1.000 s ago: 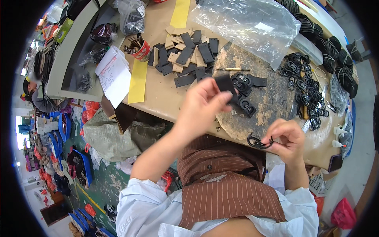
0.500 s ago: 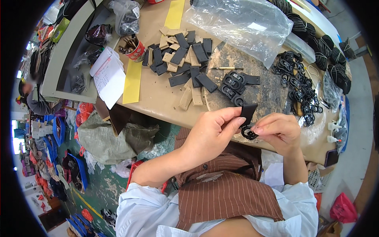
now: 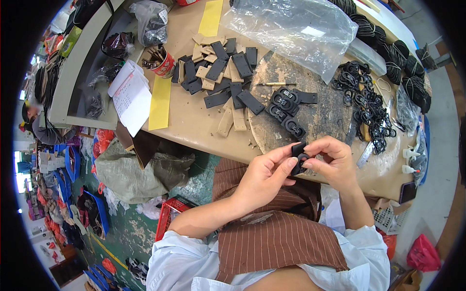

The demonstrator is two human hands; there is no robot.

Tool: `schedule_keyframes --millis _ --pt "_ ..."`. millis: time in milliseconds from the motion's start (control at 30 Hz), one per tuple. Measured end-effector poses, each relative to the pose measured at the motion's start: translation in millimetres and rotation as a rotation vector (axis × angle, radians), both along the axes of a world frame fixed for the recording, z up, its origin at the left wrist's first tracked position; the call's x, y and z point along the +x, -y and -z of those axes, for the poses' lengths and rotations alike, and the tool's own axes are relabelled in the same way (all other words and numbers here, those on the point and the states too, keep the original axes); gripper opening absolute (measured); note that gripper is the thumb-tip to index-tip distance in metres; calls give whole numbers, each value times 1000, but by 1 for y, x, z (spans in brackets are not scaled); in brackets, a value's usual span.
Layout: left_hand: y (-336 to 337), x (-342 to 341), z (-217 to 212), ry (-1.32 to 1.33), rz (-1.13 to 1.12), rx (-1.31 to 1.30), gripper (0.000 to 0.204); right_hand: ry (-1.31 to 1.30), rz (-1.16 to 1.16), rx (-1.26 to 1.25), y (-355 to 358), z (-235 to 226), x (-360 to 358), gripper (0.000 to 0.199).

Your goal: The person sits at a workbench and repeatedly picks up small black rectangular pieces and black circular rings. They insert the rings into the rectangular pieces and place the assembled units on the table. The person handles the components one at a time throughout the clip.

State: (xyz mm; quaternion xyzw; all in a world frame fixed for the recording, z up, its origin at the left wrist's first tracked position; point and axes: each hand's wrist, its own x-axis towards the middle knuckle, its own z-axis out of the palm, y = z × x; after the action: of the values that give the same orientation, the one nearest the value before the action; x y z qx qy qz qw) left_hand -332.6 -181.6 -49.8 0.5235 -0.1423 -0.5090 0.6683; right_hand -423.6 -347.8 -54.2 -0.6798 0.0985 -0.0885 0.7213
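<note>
My left hand [image 3: 266,177] pinches a black leather tab [image 3: 298,149] between thumb and fingers, over the near edge of the table. On the right, the fingertips of my right hand [image 3: 335,162] press a black ring-shaped buckle [image 3: 302,161] against the tab. Fingers partly hide where the two pieces meet; I cannot tell whether the tab passes through the buckle. Just beyond my hands, several black tabs with buckles [image 3: 285,103] lie clustered on a worn round board [image 3: 325,126]. A slim awl-like tool [image 3: 275,84] rests there too.
Loose black and tan tabs [image 3: 218,72] are heaped left of the board. Tangled black buckles [image 3: 361,97] lie to its right, below bundled black cords [image 3: 393,53]. Farther back spreads a clear plastic bag [image 3: 296,34]. A red tin [image 3: 164,65] of tools and paper sheets [image 3: 131,97] stand left.
The buckle, held below the tab before, now sits up against it. Both hands have drawn closer together, and the tab has tilted and shifted slightly down.
</note>
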Motion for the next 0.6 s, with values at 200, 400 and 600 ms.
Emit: schedule_keyframes --millis 200,400,600 --pt "-2 -8 11 37 -48 -48 27 48 155 108 -17 -6 -7 23" --pt "-9 -7 8 163 28 -28 25 17 89 13 -13 -5 -10 21" --pt "-9 -10 11 119 13 -85 24 18 86 -132 -13 -9 -10 21"
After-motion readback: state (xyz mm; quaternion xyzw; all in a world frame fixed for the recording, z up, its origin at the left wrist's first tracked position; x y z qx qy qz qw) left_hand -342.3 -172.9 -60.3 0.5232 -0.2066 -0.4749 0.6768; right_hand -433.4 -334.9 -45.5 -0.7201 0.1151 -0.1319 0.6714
